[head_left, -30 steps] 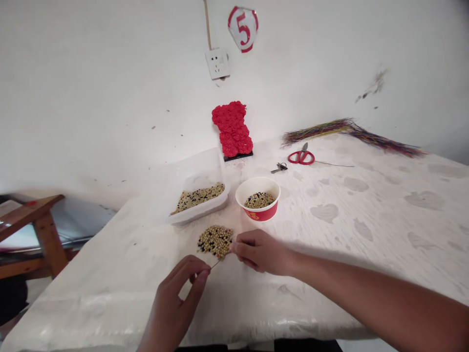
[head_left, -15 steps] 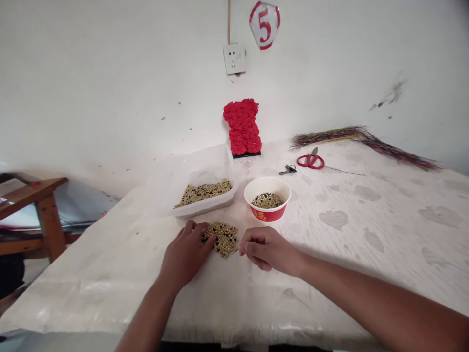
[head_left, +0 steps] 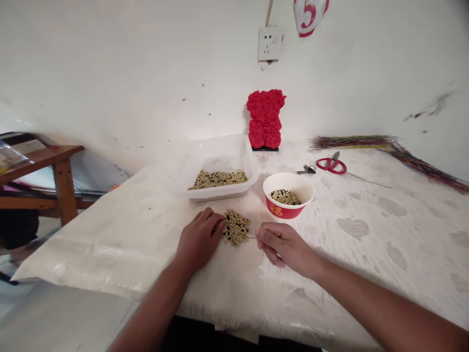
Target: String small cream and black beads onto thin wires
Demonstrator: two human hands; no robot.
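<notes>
A small heap of beads [head_left: 237, 229], mostly cream with some black ones, lies on the covered table between my hands. My right hand [head_left: 284, 245] pinches a thin wire [head_left: 252, 237], whose far end runs into the heap's right side. At the heap's left edge is my left hand [head_left: 201, 235], thumb and forefinger drawn together; whatever is between them is hidden. Behind the heap stands a clear plastic tub [head_left: 220, 194] with a layer of similar beads. A red and white paper bowl [head_left: 289, 211], also holding beads, is just beyond my right hand.
Red-handled scissors [head_left: 331, 165], a small bunch of keys [head_left: 307, 170] and bundles of coloured wires [head_left: 351, 142] lie toward the back right. A red flower-covered figure [head_left: 266, 120] stands against the wall. A wooden stool or bench [head_left: 66, 186] is at the left.
The view has turned, so everything sits further right. My left thumb has closed toward the forefinger, off the beads. More of the wire shows between the heap and my right hand.
</notes>
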